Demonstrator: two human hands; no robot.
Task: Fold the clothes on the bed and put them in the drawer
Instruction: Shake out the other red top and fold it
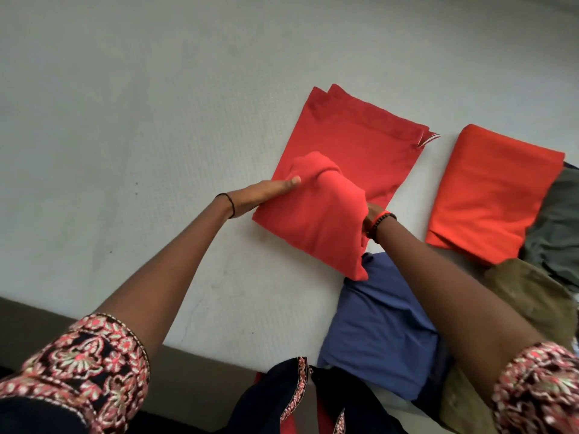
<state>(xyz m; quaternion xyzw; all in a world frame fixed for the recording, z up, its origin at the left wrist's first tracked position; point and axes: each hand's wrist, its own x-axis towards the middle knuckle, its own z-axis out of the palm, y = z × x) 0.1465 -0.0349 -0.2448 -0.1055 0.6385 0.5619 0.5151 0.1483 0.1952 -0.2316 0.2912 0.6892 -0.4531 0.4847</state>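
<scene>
Your left hand pinches the raised flap of the red garment, thumb on top and fingers hidden beneath, likely to carry the fold over in one piece. Your right hand is buried under the same flap; its grip cannot be told. The garment lies mid-bed, far edges squared. Bare sheet extends left and beyond. A folded orange garment lies just right; the flap's near corner overlaps a blue garment.
</scene>
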